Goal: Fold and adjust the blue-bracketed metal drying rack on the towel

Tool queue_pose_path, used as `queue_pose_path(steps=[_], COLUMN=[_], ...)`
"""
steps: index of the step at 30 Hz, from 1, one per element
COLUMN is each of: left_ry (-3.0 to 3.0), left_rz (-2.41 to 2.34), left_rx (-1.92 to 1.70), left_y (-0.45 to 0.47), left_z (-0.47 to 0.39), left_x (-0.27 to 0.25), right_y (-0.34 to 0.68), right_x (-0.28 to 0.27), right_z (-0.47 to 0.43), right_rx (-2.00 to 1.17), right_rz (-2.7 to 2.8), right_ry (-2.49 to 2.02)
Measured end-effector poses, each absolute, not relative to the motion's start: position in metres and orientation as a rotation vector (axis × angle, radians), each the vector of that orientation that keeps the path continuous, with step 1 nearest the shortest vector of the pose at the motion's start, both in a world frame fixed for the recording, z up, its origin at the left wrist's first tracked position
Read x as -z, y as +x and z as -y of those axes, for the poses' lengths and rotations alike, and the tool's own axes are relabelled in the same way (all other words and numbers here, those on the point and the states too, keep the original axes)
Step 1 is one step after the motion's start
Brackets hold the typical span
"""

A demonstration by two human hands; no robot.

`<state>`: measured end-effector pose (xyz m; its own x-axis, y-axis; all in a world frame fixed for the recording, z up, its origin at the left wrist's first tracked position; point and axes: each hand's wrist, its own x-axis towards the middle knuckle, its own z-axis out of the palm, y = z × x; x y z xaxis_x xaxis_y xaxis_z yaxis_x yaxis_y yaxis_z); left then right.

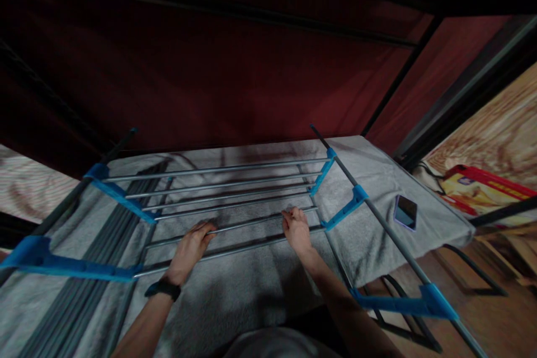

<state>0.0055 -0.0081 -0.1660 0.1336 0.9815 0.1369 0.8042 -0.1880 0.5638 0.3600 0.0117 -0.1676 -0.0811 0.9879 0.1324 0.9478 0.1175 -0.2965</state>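
A rack of grey metal tubes with blue plastic brackets [342,215] stands in front of me. My left hand [192,249], wearing a dark wristband [163,290], is closed round the left part of a crosswise grey tube [247,224]. Farther right along that tube, my right hand [297,228] has its fingers bent over it. Nearer to me another crosswise tube [243,248] runs below both hands. Several more crosswise tubes [235,181] span the brackets behind. On the left, a large blue bracket [71,264] joins a slanted upright. The fingertips of both hands are partly hidden.
A grey cloth [235,291] covers the surface under the rack. Several loose grey tubes [90,268] lie at left. A phone [405,212] rests at right, near a red and yellow package [482,187]. A dark red fabric wall [235,67] rises behind.
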Motion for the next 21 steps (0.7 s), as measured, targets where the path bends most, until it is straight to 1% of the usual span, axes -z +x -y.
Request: queue_pose_path(steps=[6, 11, 21], left_ry=[2.124, 2.192, 2.178], left_rz=[-1.722, -1.731, -1.700], left_rx=[-0.700, -0.739, -0.742], left_y=[0.002, 0.004, 0.011], left_z=[0.007, 0.012, 0.015], left_x=[0.174, 0.176, 0.173], right_y=[0.349, 0.348, 0.358], right_x=[0.167, 0.173, 0.189], right_z=[-0.023, -0.025, -0.030], right_rx=[-0.314, -0.381, -0.331], right_rz=[2.242, 2.278, 2.276], right_ry=[-1.699, -1.627, -1.562])
